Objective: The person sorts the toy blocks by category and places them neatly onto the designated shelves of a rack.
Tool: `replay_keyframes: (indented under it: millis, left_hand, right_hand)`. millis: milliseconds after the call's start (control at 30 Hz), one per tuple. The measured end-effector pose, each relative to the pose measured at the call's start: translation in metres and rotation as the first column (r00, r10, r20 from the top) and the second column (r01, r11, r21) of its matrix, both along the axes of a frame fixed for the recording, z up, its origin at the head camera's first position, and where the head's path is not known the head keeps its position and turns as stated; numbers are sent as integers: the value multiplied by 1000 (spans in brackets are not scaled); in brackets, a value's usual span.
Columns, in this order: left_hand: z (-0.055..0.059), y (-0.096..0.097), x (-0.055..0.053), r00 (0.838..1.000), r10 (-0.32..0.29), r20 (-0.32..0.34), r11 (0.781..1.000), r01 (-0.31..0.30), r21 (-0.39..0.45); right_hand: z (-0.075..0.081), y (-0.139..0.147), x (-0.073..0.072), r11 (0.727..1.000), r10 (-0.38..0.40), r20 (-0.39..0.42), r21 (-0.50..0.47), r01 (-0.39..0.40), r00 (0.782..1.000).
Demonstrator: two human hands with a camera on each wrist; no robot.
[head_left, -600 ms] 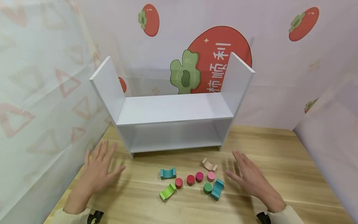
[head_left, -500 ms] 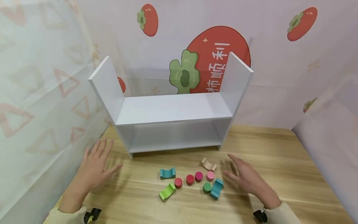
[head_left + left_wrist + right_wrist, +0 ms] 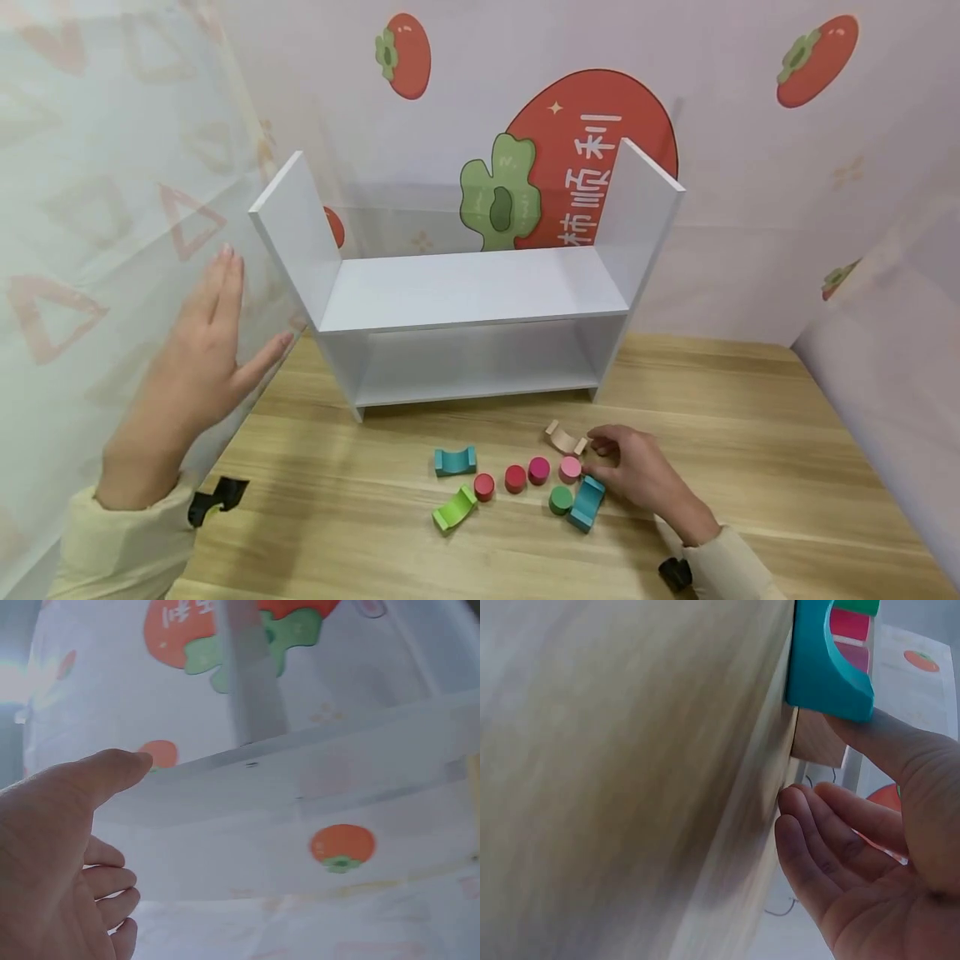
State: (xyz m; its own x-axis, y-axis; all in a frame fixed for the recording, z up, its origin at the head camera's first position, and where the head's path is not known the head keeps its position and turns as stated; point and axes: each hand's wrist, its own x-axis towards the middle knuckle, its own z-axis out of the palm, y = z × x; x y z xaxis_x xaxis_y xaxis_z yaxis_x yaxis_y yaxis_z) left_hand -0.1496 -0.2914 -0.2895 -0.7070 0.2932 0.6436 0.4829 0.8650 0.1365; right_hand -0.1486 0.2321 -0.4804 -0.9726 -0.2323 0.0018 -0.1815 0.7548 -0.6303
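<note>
Two bare hands are working at a wooden table point(image 3: 735, 408), with a white shelf point(image 3: 472, 292) standing at its back. The right hand point(image 3: 637, 468) is hovering low over the wood, its fingers bent and parted from the thumb; from here it is visibly pinching nothing. Its index fingertip is lying just beside the right end of the tan curved block point(image 3: 564, 441), while its thumb is pointing toward the pink cylinder point(image 3: 570, 469) and the right teal block point(image 3: 587, 503). In the right wrist view that teal piece is hiding the thumb's tip, so contact cannot be told. The left hand point(image 3: 198, 362) is hanging in the air near the shelf's left side, fingers straight, thumb spread wide, gripping nothing. The green cylinder point(image 3: 560, 500) is sitting just beside the right teal block; leftward, the magenta cylinder point(image 3: 538, 470) and two red cylinders point(image 3: 515, 478) are forming a loose row, with the lime curved block point(image 3: 455, 508) and the left teal block point(image 3: 455, 462) lying beyond. The step in hand is seemingly choosing a piece to pick up, most likely the tan or pink one. The next move is probably calling for thumb and fingers closing squarely without nudging close neighbours
</note>
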Motion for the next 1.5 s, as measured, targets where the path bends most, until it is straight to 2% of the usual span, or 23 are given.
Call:
replay_keyframes:
  millis: [100,200,300,400,667,900,1233,1500]
  left_hand:
    - [22,8,-3,995,-18,-100,1000,17,-4]
    - [39,18,-7,989,-42,-144,999,38,-30]
    - [51,25,-12,985,-65,-160,995,53,-82]
    - [58,30,-18,981,-74,-179,989,49,-142]
    - [64,27,-28,973,-34,-226,969,-23,-245]
    - [72,29,-28,975,10,-223,942,-83,-324]
    - [73,30,-24,975,59,-213,921,-136,-365]
    - [74,28,-24,969,64,-239,912,-154,-380]
  right_hand:
    - [3,-4,-1,1000,-13,3,-15,13,1000]
    - [3,-7,-1,1000,-25,-3,-18,25,1000]
    - [3,-10,-1,999,-30,-9,-22,30,1000]
    - [2,-13,-1,999,-24,-21,-23,24,999]
    - [1,-20,-2,1000,-17,-37,5,17,999]
    - [4,-22,0,999,-31,-28,10,31,999]
    - [3,-22,1,999,-36,-118,13,38,992]
    - [15,-16,0,999,-37,-125,-20,35,991]
